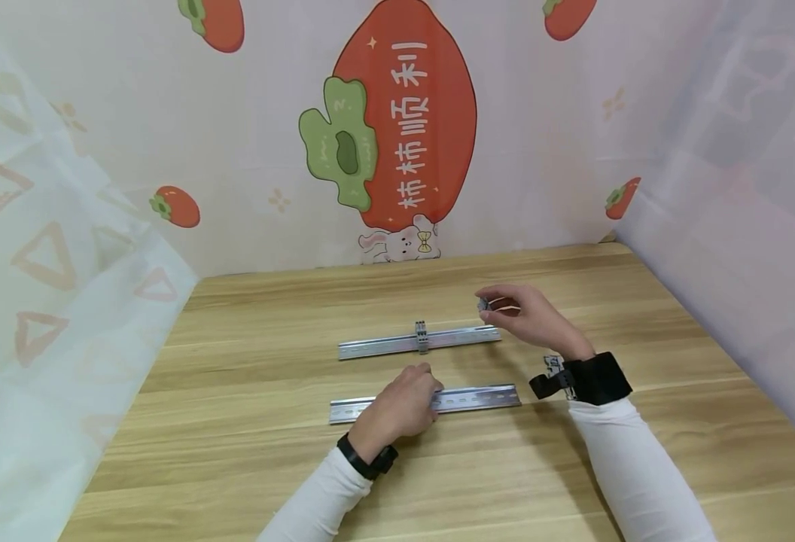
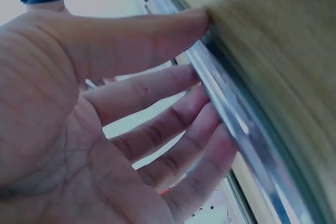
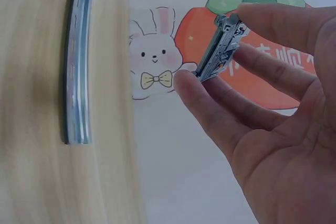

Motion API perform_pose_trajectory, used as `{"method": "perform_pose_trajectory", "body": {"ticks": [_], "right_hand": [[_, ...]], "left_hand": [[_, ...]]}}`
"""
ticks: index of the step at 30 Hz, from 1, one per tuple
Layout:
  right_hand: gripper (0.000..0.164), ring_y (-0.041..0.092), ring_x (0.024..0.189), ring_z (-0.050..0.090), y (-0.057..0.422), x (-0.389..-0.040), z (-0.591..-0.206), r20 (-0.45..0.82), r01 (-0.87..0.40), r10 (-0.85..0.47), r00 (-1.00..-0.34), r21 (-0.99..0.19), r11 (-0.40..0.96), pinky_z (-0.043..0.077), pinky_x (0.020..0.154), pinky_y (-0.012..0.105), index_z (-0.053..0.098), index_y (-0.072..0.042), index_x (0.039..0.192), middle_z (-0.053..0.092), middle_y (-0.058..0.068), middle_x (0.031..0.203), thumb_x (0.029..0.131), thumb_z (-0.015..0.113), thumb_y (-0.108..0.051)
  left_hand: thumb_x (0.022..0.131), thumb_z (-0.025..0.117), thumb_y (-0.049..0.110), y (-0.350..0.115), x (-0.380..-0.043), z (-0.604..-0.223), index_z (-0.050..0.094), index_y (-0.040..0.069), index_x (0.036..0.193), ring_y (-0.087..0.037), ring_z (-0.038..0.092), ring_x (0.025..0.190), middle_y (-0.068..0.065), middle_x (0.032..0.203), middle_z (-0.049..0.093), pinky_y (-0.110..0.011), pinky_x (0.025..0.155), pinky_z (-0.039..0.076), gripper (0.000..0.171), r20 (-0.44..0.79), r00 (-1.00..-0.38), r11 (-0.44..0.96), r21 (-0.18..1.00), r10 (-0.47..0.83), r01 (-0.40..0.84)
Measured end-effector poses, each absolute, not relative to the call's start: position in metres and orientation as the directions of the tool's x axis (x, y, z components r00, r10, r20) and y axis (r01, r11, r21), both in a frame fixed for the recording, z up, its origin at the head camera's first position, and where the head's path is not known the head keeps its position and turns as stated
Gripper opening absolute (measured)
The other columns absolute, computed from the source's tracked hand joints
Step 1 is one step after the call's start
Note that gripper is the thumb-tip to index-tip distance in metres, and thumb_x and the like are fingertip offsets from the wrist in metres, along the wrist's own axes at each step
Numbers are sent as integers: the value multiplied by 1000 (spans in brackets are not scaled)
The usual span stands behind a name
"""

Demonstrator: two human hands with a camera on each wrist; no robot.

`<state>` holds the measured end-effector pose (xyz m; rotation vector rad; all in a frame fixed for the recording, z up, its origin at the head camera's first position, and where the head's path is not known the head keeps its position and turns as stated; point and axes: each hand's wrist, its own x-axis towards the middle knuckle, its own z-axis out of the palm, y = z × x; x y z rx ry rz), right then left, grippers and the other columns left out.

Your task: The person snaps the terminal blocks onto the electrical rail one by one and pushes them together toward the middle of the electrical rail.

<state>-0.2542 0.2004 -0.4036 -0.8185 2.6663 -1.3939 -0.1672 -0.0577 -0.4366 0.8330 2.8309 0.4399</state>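
Two slotted metal DIN rails lie roughly parallel on the wooden table. My left hand [image 1: 403, 400] grips the near DIN rail [image 1: 482, 397] around its middle, thumb on one long edge and fingers on the other, as the left wrist view shows. Raised just past the right end of the far DIN rail [image 1: 377, 348], my right hand [image 1: 531, 312] pinches a small grey terminal block [image 3: 223, 48] by its ends between thumb and fingertips. A few similar grey terminal blocks [image 1: 421, 337] sit together across the middle of the far rail.
The wooden table [image 1: 235, 467] runs back to a white curtain [image 1: 248, 135] printed with persimmons and a rabbit. White sheets hang at the left and right sides. A black strap [image 1: 597, 378] with a small device circles the right wrist, and another black band [image 1: 368, 456] the left.
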Motion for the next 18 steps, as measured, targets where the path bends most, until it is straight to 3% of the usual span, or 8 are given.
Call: {"method": "perform_pose_trajectory", "body": {"ticks": [7,18], "right_hand": [[38,33,118,62,202,-255,-409,197,-425,-467,-862,-784,453,50,99,47,61,-1,134,63,20,130,99,68,-14],[37,34,118,62,202,-253,-407,184,-412,-466,-865,-790,453,50,98,48,61,-1,134,62,20,130,99,67,-13]], "left_hand": [[80,81,3,-69,-168,-429,78,8,105,-13,53,81,2,91,59,-28,64,47,25,-109,-852,831,313,512,459],[76,80,-3,-84,-170,-420,73,7,91,-12,52,73,3,85,60,-29,63,47,20,-153,-858,850,301,490,432]]}}
